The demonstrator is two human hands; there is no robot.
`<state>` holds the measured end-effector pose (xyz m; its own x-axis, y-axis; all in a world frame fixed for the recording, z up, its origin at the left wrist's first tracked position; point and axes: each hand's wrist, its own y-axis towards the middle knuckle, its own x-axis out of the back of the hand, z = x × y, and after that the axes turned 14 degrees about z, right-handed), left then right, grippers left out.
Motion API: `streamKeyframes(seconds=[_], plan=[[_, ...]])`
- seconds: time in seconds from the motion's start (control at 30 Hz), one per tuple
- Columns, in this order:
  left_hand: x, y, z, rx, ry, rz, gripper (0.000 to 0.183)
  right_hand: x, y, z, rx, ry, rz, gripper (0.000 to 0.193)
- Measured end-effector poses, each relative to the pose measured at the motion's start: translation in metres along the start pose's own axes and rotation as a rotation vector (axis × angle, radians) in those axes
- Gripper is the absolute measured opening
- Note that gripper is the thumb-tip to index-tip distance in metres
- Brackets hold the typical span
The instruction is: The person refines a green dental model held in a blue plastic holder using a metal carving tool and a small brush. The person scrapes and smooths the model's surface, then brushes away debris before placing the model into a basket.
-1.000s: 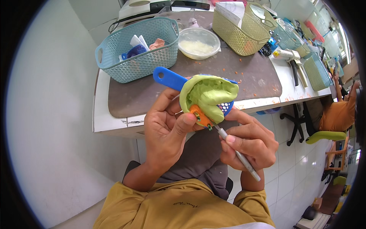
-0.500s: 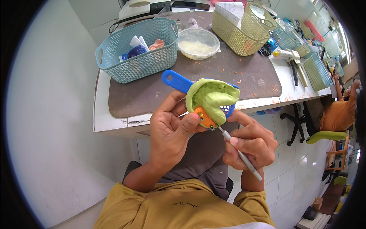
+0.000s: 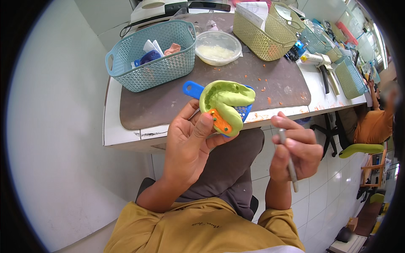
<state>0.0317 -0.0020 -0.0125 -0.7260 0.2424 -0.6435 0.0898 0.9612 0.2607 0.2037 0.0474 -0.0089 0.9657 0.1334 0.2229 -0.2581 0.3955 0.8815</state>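
My left hand (image 3: 190,131) is closed on a blue dental impression tray (image 3: 194,89), its thumb pressing near an orange patch (image 3: 222,122). Green impression material (image 3: 231,98) fills the tray and shows tooth-shaped hollows along its curve. Small dark green and metallic pieces sit in the orange patch. The tray's handle points to the upper left. To the right, apart from the tray, my right hand (image 3: 297,154) grips a slim silver-grey scalpel handle (image 3: 292,170) between thumb and fingers. Its upper tip is blurred and partly hidden by the fingers.
On the brown mat (image 3: 168,105) stand a blue basket (image 3: 156,71) with a dark blue tray and papers, a round tub (image 3: 217,48) with whitish contents, and a beige basket (image 3: 261,38). A dispensing gun (image 3: 322,65) lies at right. Another person (image 3: 371,126) sits far right.
My right hand has drawn the scalpel handle away from the orange patch, to the right. The tray has turned slightly and shifted a little left in my left hand.
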Motion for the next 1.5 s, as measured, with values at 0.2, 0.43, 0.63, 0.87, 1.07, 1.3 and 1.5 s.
streamKeyframes(seconds=[0.2,0.43,0.63,0.87,1.07,1.3,1.5], plan=[[0.002,-0.001,0.005,-0.059,0.034,-0.007,0.047,0.0,-0.002,0.002,-0.068,0.03,0.183,0.023],[-0.004,0.0,0.005,-0.131,0.146,0.001,0.052,0.0,0.005,0.006,-0.04,-0.042,0.311,0.026],[-0.005,-0.001,0.002,-0.159,0.119,0.036,0.055,0.003,0.009,0.009,-0.055,-0.064,0.347,0.023],[-0.005,-0.001,0.0,-0.156,0.106,0.057,0.057,0.006,0.012,0.009,-0.058,-0.053,0.369,0.023],[-0.002,-0.001,0.0,-0.152,0.13,0.081,0.055,0.008,0.011,0.005,-0.048,-0.055,0.385,0.022],[-0.002,-0.002,0.003,-0.134,0.128,0.048,0.052,0.004,0.008,0.01,-0.025,-0.157,0.38,0.022],[-0.003,-0.001,-0.001,-0.119,0.154,0.033,0.052,-0.001,0.002,0.008,0.012,-0.218,0.366,0.022]])
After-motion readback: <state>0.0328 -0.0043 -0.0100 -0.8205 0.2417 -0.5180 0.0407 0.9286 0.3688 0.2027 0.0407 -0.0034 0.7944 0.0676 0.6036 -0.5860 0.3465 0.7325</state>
